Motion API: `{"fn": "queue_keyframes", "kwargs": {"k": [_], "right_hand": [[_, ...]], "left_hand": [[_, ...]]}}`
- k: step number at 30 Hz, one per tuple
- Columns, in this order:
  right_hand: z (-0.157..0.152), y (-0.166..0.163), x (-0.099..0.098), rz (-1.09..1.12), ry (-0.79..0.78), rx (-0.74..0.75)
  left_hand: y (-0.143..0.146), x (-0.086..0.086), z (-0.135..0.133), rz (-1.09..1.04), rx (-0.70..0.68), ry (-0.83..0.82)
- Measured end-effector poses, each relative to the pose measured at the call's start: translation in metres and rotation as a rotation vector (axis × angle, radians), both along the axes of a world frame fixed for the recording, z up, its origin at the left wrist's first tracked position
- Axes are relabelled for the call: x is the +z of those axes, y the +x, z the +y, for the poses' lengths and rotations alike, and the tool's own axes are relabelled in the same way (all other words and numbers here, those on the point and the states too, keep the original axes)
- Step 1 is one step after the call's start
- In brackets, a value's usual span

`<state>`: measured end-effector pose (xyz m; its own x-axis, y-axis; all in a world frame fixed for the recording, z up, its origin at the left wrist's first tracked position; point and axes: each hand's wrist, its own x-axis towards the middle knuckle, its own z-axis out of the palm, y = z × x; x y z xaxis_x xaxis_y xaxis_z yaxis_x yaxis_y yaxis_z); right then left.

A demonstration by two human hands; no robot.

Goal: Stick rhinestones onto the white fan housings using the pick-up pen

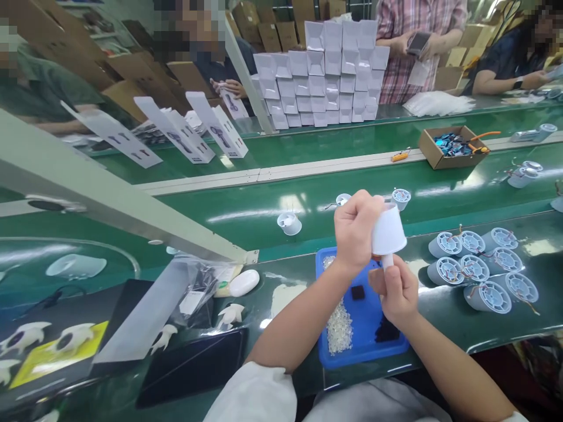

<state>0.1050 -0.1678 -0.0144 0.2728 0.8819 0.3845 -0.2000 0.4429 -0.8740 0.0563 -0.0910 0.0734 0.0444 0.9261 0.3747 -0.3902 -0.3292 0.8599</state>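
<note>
In the head view, the white cup (389, 230) is in the air near the far end of the blue tray (358, 328), wide end down. The left hand (358, 228) has its grip curled around the cup's side. The right hand (400, 290) makes a narrow grip, pinching the white stem (387, 261) below; whether it joins the cup, I cannot tell. For good work, I think the cup should stay steady and the stem straight with it. The standing boxes (231, 132) carry dark print, too small to read.
</note>
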Motion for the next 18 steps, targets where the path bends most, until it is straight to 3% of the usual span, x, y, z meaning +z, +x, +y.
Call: {"fn": "queue_keyframes", "kwargs": {"k": [4,10,18], "right_hand": [[0.001,0.001,0.000,-0.006,0.046,-0.017],[0.000,0.003,0.000,-0.110,0.029,-0.115],[0.010,0.013,0.006,-0.129,-0.029,-0.160]], "left_hand": [[0.000,-0.003,0.001,-0.049,-0.053,-0.003],[0.002,0.009,-0.008,0.147,0.169,0.259],[0.009,-0.010,0.012,0.102,-0.090,0.170]]}}
